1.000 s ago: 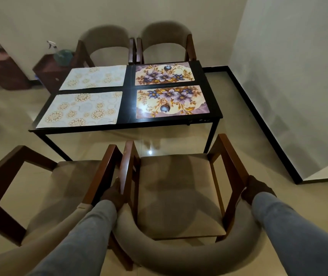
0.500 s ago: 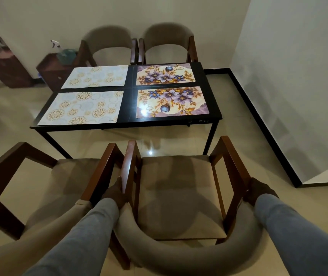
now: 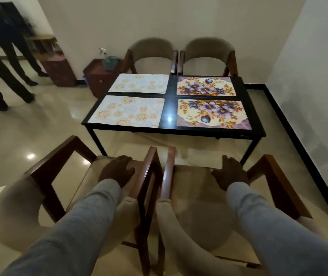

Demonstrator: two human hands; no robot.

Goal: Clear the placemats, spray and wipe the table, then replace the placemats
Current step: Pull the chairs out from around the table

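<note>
Both hands empty, fingers relaxed: left hand (image 3: 117, 170), right hand (image 3: 229, 173) over chair seats. Placemats (image 3: 128, 111) lie ahead on table (image 3: 171, 108), long axes crosswise; hands equally near.

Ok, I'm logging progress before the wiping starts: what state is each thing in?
Placemats: all four flat on the table.
Table: not cleared.
Spray bottle: upright on the side cabinet.
Left hand: over the left chair's seat.
Right hand: over the right chair's seat.
</note>
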